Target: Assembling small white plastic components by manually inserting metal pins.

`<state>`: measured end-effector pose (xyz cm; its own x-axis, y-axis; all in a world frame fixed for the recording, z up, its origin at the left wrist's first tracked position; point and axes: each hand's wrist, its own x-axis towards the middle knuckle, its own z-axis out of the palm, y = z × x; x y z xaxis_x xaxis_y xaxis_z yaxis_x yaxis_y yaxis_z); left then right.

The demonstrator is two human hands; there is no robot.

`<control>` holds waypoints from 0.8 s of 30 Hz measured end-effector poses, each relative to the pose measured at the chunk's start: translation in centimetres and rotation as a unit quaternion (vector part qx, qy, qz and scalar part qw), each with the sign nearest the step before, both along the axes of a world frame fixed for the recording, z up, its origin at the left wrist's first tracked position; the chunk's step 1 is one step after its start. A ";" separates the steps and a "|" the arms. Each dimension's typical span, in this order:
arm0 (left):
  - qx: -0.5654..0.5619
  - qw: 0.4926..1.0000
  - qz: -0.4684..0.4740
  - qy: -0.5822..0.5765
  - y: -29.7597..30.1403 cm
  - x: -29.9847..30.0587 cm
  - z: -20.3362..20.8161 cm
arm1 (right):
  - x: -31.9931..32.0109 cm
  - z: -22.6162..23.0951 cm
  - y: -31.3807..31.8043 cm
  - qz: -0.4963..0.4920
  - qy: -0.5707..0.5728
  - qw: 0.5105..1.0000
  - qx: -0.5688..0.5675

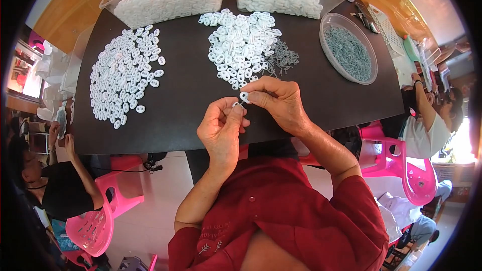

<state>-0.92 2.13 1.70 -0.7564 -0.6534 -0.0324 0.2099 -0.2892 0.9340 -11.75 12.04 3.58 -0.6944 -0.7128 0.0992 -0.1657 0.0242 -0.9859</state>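
My left hand point(221, 128) pinches a small white plastic piece point(237, 105) between thumb and fingertips, just off the table's near edge. Right beside it, my right hand point(279, 101) grips a white oval piece with a hole point(244, 97) between thumb and forefinger. A thin grey pin seems to lie between the two pieces, though the fingers partly cover it. Just beyond my hands is a heap of white oval pieces point(238, 40), with a smaller pile of grey pins point(285, 59) at its right side.
Many white oval pieces point(118, 78) are spread at the left of the dark table point(186, 90). Two clear bins, left point(106, 5) and right point(332, 6), stand at the back. A round tray point(322, 32) of grey pins sits right. Other people work at both sides near pink chairs point(120, 198).
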 end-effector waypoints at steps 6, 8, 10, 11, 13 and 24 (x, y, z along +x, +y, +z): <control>0.006 1.000 -0.004 0.012 0.1 -0.1 -0.2 | 0.3 -0.9 -0.1 -0.028 0.098 0.995 -0.003; 0.001 1.000 -0.006 0.015 0.0 -0.2 -0.6 | 0.3 -1.2 -0.2 -0.022 0.142 0.990 -0.009; -0.005 1.000 -0.007 0.017 0.0 -0.3 -0.7 | 0.5 -1.3 -0.3 -0.020 0.139 0.990 -0.009; 0.007 0.999 -0.010 0.033 0.0 -0.3 -0.7 | 0.6 -1.3 -0.2 -0.020 0.137 0.990 -0.009; 0.018 0.999 -0.015 0.048 0.2 -0.3 -0.7 | 0.7 -1.3 -0.1 -0.017 0.151 0.988 -0.005; 0.010 0.998 -0.035 0.059 0.0 -0.6 -0.7 | 1.2 -0.3 -0.1 -0.040 0.018 0.999 -0.005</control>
